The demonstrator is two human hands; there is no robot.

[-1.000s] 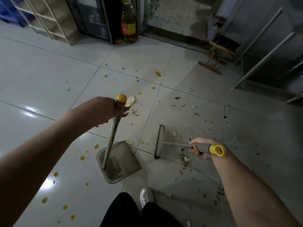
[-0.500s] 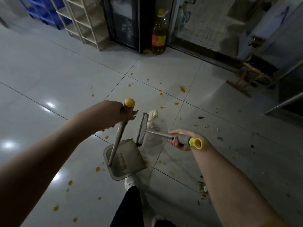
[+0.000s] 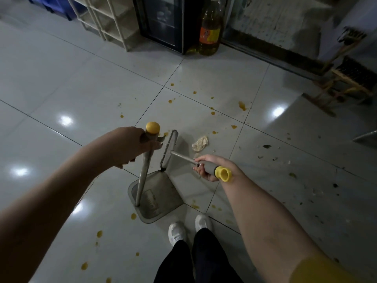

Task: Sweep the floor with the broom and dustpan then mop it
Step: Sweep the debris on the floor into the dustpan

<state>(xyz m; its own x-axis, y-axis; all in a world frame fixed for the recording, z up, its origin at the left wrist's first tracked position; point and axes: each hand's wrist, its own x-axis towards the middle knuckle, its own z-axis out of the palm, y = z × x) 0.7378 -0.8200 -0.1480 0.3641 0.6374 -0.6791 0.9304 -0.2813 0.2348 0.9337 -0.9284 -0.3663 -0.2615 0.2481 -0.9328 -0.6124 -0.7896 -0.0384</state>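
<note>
Nearest, a pair of white shoes (image 3: 177,231) stood just behind the dustpan (image 3: 169,193), which lay flat on the floor (image 3: 81,82) with its open lip facing away from the person, presumably so dirt could be drawn straight in. The left hand (image 3: 130,146) was clenched round the pan's upright handle just under its yellow cap, steadying it, I'd say, against the push of the bristles. The right hand (image 3: 212,166) was wrapped round the grey grip of the broom (image 3: 184,157), whose head stood at the pan's lip; whether it touched the edge I couldn't tell. A dark patch inside the pan might have been dirt or a label. Just beyond the broom head lay a crumpled wad (image 3: 200,142), not yet swept, with orange spots (image 3: 242,106) scattered about and green scraps (image 3: 266,146) off to the right. Farther back a bottle (image 3: 210,35) stood beside a dark cabinet (image 3: 163,21), its top cut off. No mop showed anywhere.
</note>
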